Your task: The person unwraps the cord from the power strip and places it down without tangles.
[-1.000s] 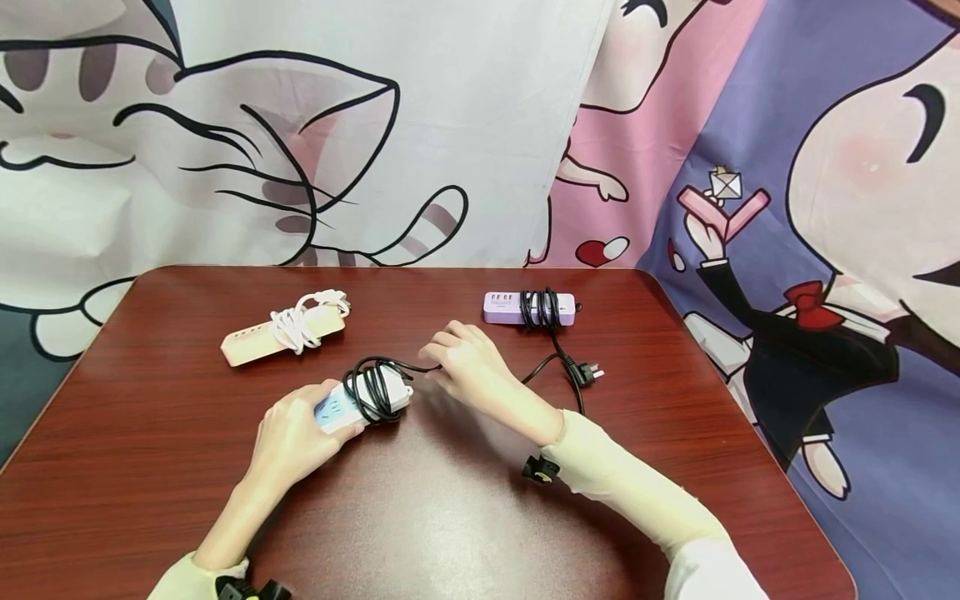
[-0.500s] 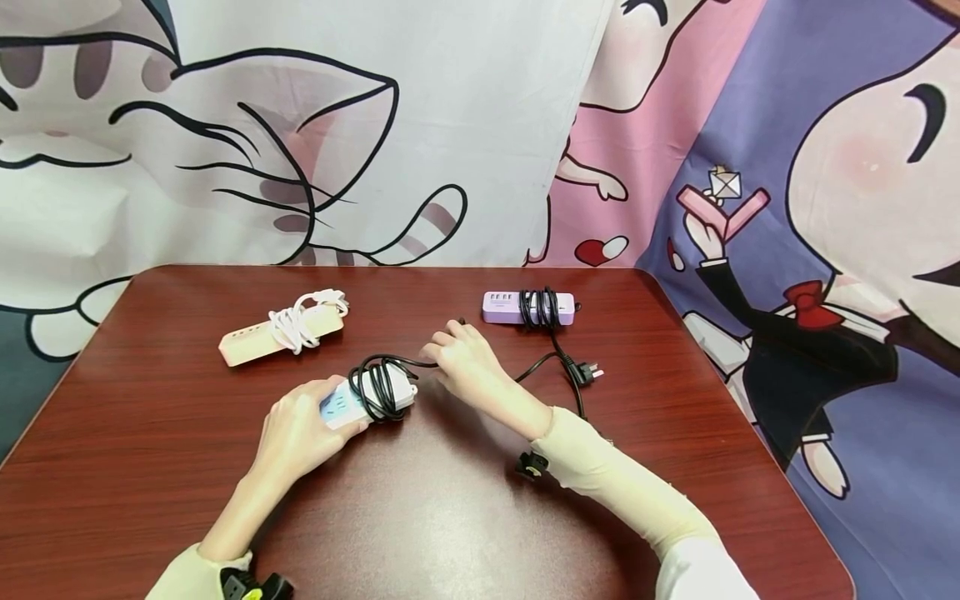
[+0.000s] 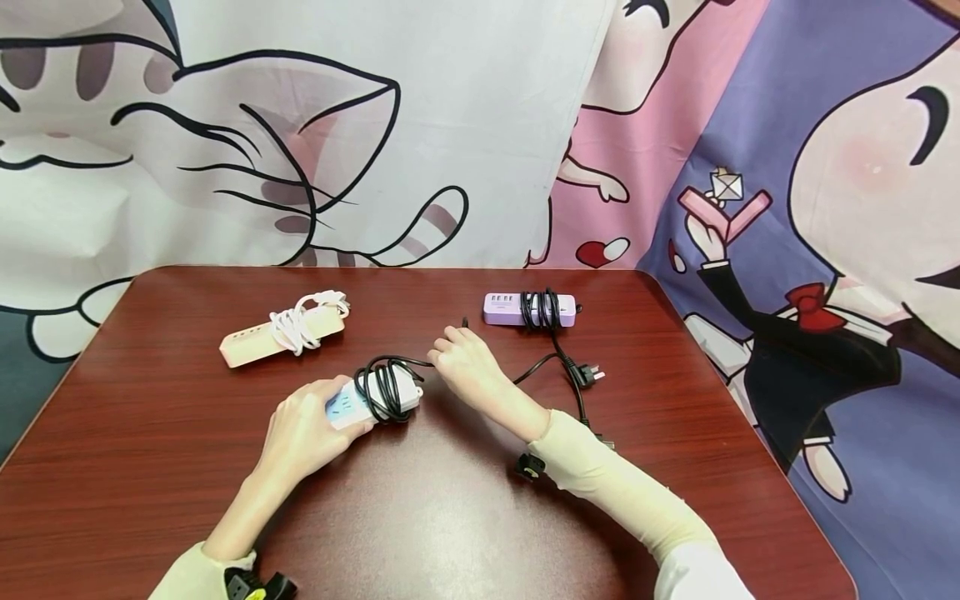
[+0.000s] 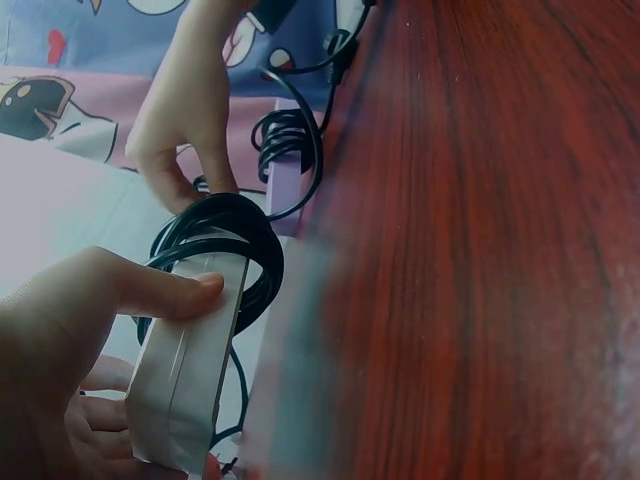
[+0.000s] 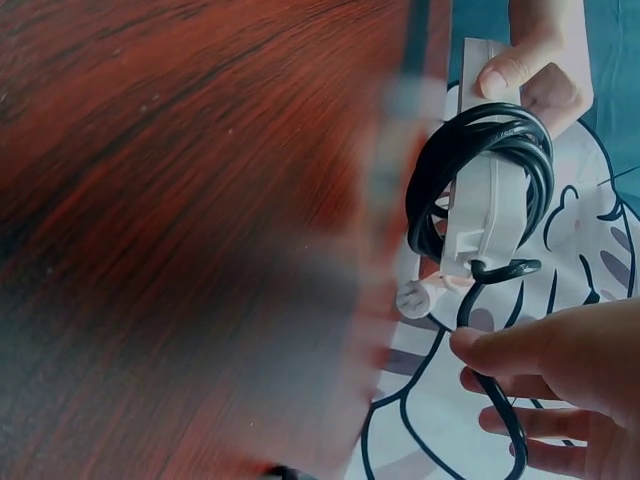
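Tabletop (image 3: 465, 517) is dark red wood-grain, smooth and glossy, with a bright sheen near its front edge. White power strip (image 3: 341, 408) at the tabletop's middle is smooth plastic, slightly shiny; the black cable (image 3: 382, 387) wound on it looks like rubbery matt plastic. Beige power strip (image 3: 255, 343) and purple power strip (image 3: 504, 308) are smooth plastic. Backdrop (image 3: 450, 125) behind the tabletop is printed matt cloth. Sleeve (image 3: 622, 492) is soft matt knit.

Perhaps a home: cartoon curtains (image 3: 375, 125) hang behind a wooden table (image 3: 450, 517).
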Motion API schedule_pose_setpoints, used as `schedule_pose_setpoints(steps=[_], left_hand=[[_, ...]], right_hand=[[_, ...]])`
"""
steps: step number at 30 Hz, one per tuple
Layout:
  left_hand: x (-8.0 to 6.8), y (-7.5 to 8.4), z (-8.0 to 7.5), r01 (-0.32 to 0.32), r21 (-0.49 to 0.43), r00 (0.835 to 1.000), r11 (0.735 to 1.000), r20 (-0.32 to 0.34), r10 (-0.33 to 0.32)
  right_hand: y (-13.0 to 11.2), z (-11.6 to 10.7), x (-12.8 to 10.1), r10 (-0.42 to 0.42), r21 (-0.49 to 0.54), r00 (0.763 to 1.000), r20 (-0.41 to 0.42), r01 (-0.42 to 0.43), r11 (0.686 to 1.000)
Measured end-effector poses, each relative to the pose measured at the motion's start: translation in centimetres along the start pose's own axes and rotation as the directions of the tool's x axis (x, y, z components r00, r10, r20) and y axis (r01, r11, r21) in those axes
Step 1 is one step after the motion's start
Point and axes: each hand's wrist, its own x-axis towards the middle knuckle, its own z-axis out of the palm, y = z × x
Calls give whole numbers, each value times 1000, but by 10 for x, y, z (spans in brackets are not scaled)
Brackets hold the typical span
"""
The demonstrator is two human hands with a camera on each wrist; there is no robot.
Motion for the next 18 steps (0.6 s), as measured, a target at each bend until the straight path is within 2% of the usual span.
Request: schedule_pose_setpoints(steps=[8, 18], left_hand=[[-2, 0, 1, 3, 2, 1000, 1000, 1, -3], [-3, -4, 3, 5, 9, 1000, 1000, 0, -5]], right_hand=[[2, 1, -2, -14, -37, 1000, 23, 15, 999], [6, -1, -4, 24, -4, 998, -51, -25, 1000]])
